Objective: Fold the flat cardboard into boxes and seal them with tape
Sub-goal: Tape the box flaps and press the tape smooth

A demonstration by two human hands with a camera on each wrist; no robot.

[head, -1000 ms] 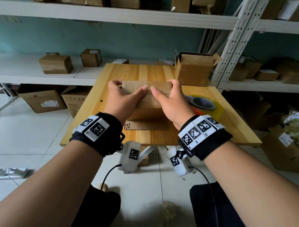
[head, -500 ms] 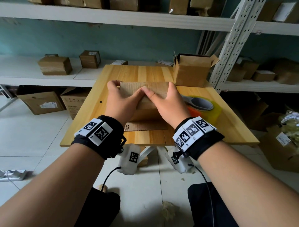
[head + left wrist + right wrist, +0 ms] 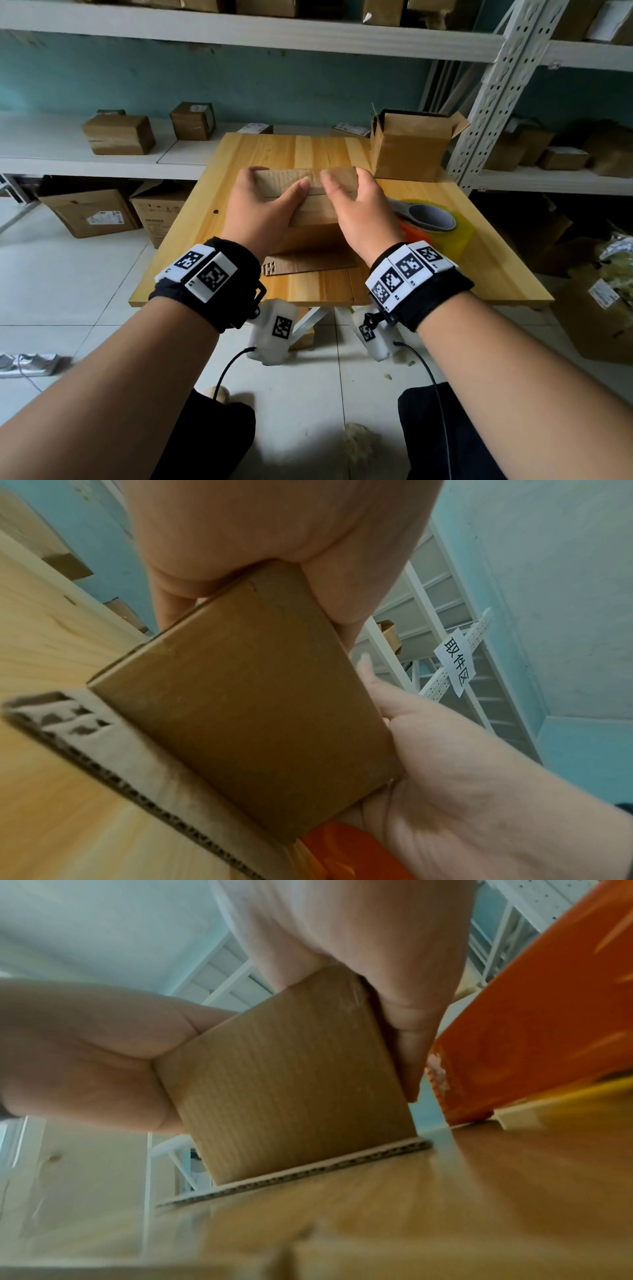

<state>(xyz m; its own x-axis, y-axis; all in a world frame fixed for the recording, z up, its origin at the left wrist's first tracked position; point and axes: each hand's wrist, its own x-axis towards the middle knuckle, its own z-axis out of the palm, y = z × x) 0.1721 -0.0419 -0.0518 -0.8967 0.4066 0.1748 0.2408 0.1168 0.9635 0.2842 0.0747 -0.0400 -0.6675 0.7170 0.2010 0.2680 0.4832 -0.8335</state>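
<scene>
A small brown cardboard box (image 3: pixel 310 214) stands on the wooden table (image 3: pixel 294 150), its top flaps folded down. My left hand (image 3: pixel 263 205) grips its left end, thumb lying across the top. My right hand (image 3: pixel 358 209) holds the right end, thumb slightly apart from the left one. A loose lower flap (image 3: pixel 308 265) lies flat on the table toward me. The left wrist view shows the box (image 3: pixel 246 710) side-on between my left hand (image 3: pixel 274 534) and right hand (image 3: pixel 445 750). In the right wrist view the box (image 3: pixel 291 1074) sits under my right hand (image 3: pixel 359 947).
An orange and yellow tape dispenser (image 3: pixel 428 219) with a grey handle lies just right of the box, close to my right hand. An open cardboard box (image 3: pixel 411 144) stands at the table's back right corner. White shelves (image 3: pixel 68 157) with parcels surround the table.
The two thumbs, which met at the middle of the box top, have come slightly apart; the right thumb has shifted right. The box stays in place.
</scene>
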